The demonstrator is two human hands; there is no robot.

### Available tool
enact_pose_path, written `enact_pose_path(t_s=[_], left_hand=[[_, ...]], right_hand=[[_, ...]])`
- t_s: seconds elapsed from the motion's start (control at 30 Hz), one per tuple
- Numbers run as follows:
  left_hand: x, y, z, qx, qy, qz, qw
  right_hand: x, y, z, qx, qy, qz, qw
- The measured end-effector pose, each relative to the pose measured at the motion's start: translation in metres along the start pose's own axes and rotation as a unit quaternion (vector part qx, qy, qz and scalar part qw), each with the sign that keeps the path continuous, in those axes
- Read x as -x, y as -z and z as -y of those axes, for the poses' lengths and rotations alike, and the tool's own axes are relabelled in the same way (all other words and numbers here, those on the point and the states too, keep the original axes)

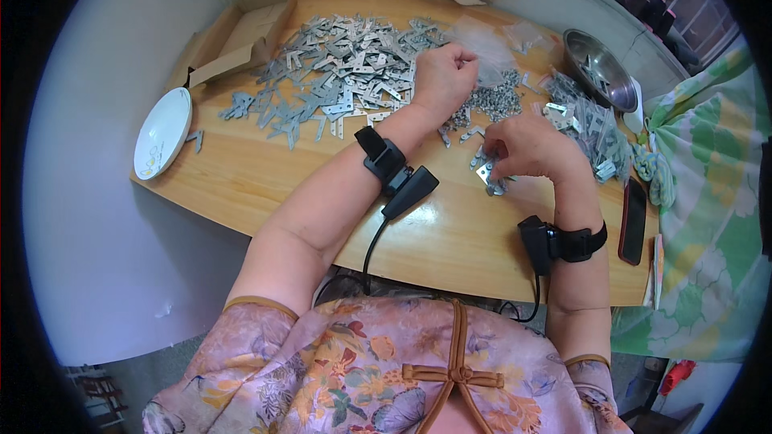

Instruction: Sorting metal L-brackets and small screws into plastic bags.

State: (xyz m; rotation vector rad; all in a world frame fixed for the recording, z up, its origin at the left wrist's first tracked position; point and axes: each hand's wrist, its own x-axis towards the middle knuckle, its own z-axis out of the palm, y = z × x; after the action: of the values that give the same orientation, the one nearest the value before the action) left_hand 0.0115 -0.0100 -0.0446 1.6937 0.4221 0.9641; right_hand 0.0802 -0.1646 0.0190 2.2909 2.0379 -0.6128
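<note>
My left hand (445, 84) is closed, fingers curled and pressed together, above the table beside a clear plastic bag (492, 58). Whatever it may hold is hidden. My right hand (531, 146) bends down with its fingers pinched at a small metal bracket (483, 172), close to a few other brackets lying on the wood. Left of my left hand spreads a big heap of flat L-shaped metal brackets (354, 64). Between and beyond my hands lies a pile of small screws (497, 98). Filled clear bags (599, 124) of metal parts lie right of my right hand.
An open cardboard box (233, 56) stands at the far left of the table (225, 185), with a white dish (163, 134) at the left edge. At the right are a steel bowl (615, 84), a dark phone (634, 222) and a green patterned cloth (708, 193).
</note>
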Motion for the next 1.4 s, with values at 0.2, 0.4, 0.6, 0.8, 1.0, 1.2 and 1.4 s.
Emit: enact_pose_path(t_s=[0.2, 0.4, 0.6, 0.8, 1.0, 1.2, 1.4], left_hand=[[0.002, 0.001, -0.005, 0.024, 0.011, 0.011, 1.0], [0.002, 0.003, -0.007, 0.011, 0.02, 0.019, 1.0], [-0.001, 0.004, -0.002, 0.02, 0.018, 0.017, 0.999], [-0.002, 0.004, -0.002, 0.017, 0.015, 0.013, 1.0], [-0.002, 0.006, -0.003, 0.025, 0.014, 0.01, 1.0], [-0.003, 0.005, -0.002, 0.005, 0.0, 0.008, 1.0], [-0.001, 0.004, -0.004, -0.006, -0.002, 0.014, 1.0]], right_hand=[[-0.004, -0.003, 0.003, 0.059, 0.015, -0.013, 0.998], [-0.018, -0.02, -0.007, 0.049, 0.057, -0.156, 0.985], [-0.013, -0.018, -0.006, 0.019, 0.066, -0.14, 0.988], [-0.014, -0.02, -0.006, -0.046, 0.06, -0.192, 0.978], [-0.014, -0.016, -0.021, -0.339, -0.012, -0.197, 0.92], [-0.022, -0.018, -0.031, -0.503, 0.086, -0.277, 0.814], [-0.033, -0.023, -0.02, -0.415, 0.077, -0.469, 0.776]])
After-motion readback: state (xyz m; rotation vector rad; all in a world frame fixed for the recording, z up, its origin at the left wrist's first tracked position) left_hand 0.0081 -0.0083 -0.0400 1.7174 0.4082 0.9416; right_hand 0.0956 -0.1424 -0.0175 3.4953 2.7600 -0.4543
